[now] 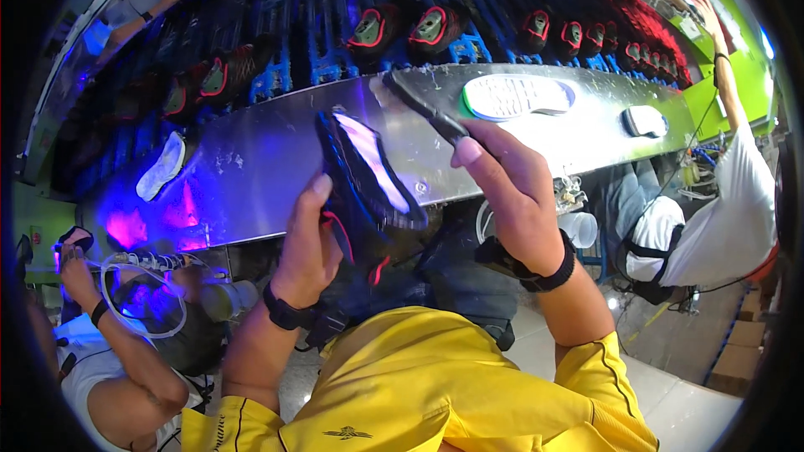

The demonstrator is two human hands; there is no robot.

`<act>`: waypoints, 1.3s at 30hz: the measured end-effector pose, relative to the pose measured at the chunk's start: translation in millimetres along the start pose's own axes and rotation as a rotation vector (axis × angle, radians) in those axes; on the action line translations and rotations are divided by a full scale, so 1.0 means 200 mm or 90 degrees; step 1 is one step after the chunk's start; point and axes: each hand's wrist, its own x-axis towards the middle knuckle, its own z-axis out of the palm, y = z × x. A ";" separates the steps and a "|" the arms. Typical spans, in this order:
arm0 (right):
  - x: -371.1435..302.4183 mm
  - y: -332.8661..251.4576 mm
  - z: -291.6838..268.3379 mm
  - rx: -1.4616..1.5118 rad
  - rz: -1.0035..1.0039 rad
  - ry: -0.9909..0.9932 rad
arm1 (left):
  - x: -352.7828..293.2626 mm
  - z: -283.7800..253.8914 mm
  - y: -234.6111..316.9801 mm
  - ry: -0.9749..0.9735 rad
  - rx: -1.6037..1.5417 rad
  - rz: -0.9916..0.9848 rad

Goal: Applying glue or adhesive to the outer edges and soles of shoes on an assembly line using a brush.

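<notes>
My left hand [308, 243] grips a black shoe upper [387, 219] by its side, with its pale underside turned up and red trim near the heel. My fingers on its far side are hidden. In my right hand [512, 180], thumb and fingers close round a slim black brush-like tool [425, 107]. Its far end points up and left over the metal bench [276, 151], apart from the shoe. A white outsole [521, 97] with a green and blue edge lies on the bench beyond my right hand.
Another pale sole [162, 166] lies at the bench's left, a smaller one [645, 121] at its right. Behind the bench, blue racks [327, 63] carry several dark shoes [434, 29] with red trim. Co-workers sit close on both sides; the left one's hand [78, 279] holds a shoe.
</notes>
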 end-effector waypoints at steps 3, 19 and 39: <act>0.02 0.11 -0.07 -0.033 0.047 -0.042 | 0.02 -0.06 -0.04 -0.095 -0.045 -0.063; -0.08 0.19 -0.53 -0.101 -0.095 0.020 | 0.48 0.24 0.02 -0.192 0.044 -0.070; -0.16 0.58 -0.74 0.182 0.165 0.304 | 2.29 1.21 -0.27 -0.217 1.227 0.370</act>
